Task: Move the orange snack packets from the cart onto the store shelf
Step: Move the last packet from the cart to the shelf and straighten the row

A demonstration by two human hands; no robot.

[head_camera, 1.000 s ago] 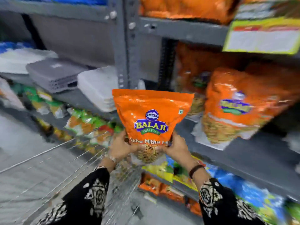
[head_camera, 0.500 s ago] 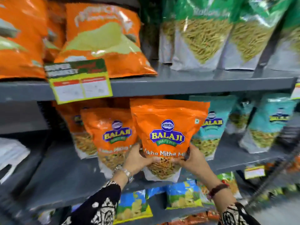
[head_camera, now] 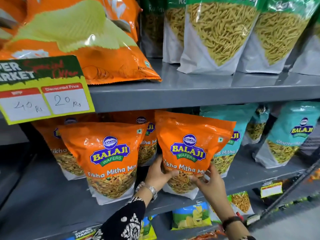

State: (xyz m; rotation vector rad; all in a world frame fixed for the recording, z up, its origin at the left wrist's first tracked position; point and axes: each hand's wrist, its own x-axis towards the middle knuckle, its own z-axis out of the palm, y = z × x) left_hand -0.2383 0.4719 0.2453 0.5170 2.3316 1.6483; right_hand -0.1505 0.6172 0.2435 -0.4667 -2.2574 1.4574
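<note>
Both hands, left hand (head_camera: 158,174) and right hand (head_camera: 210,181), are wrapped round the bottom of an orange snack packet (head_camera: 191,153), standing upright on the grey shelf (head_camera: 52,201) beside another orange packet (head_camera: 110,160).

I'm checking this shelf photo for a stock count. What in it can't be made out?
- Orange packets behind the front packet: mostly hidden by it, so their number is unclear.
- Base of the held packet: covered by the left hand and right hand; whether it rests on the shelf is unclear.
- Price tag: cut off at the left edge.
</note>
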